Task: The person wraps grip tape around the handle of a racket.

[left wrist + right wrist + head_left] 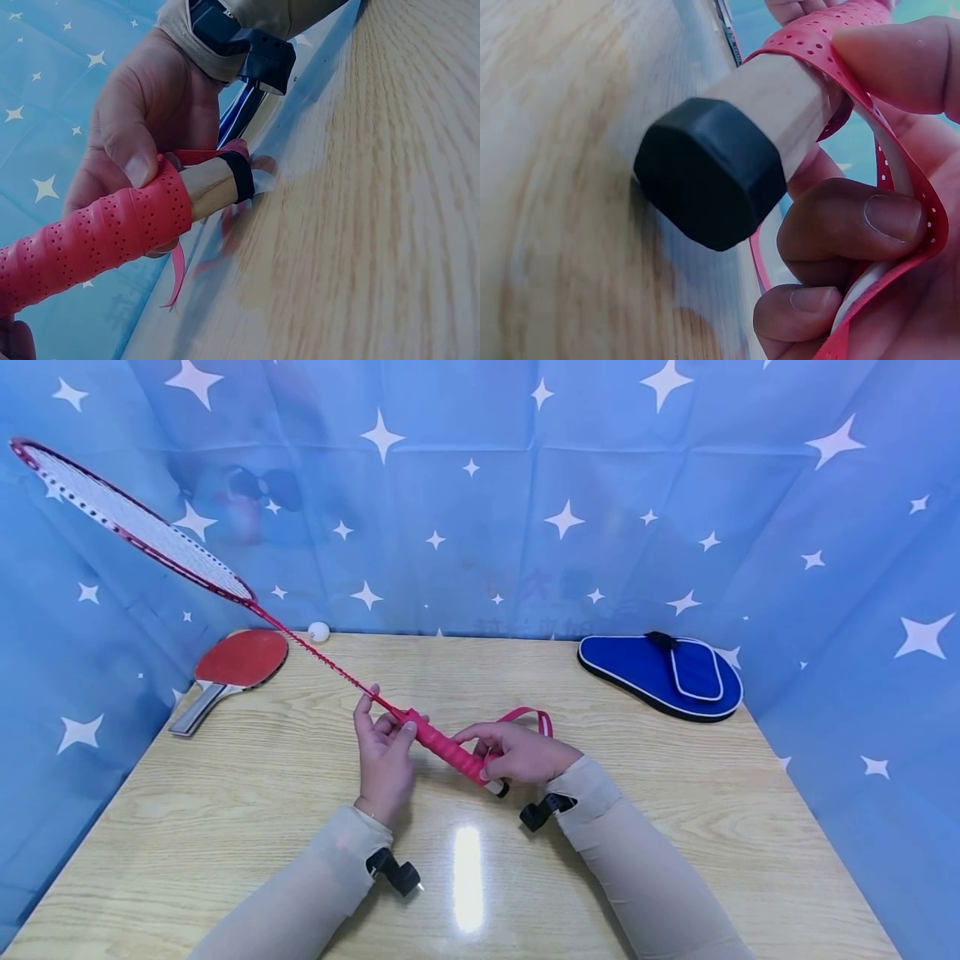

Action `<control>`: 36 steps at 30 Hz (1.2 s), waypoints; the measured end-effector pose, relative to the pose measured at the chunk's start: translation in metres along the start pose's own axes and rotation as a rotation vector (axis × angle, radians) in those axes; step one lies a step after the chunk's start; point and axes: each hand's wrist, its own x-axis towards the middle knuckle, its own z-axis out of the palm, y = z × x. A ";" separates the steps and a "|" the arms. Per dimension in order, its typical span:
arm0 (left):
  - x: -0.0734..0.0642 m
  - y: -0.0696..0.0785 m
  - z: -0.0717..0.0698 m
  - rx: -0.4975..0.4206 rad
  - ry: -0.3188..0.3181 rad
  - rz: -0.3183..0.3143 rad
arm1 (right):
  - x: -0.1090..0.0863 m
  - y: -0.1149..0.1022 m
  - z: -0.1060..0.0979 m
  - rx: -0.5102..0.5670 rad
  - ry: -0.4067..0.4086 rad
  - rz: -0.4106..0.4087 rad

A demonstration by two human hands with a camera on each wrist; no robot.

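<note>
A red badminton racket point(322, 657) slants over the table in the head view, head raised at upper left. Pink perforated grip tape point(112, 225) winds round most of its handle. Near the butt, bare wood point(208, 189) shows beside the black end cap point(705, 172). My left hand point(386, 764) holds the racket at the top of the handle, thumb on the wrap. At the lower edge of the wrap, my right hand point(528, 753) pinches the tape with thumb and fingers. The loose tape tail point(930, 217) runs through its curled fingers and loops behind the hand.
On the wooden table point(225, 843), a red table tennis bat point(243, 658) lies at the back left, near a white ball point(318, 632). A blue bat case point(637, 664) lies at the back right. Blue star-patterned cloth point(480, 527) hangs behind and at both sides.
</note>
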 end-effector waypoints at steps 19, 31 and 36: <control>0.000 -0.001 -0.004 0.075 -0.038 -0.003 | 0.000 0.004 -0.001 0.019 0.008 -0.031; 0.002 -0.002 -0.005 0.041 -0.082 0.021 | 0.002 0.005 0.001 0.014 0.021 -0.049; 0.002 0.000 -0.004 0.047 -0.095 0.016 | 0.002 0.005 0.001 0.022 0.023 -0.045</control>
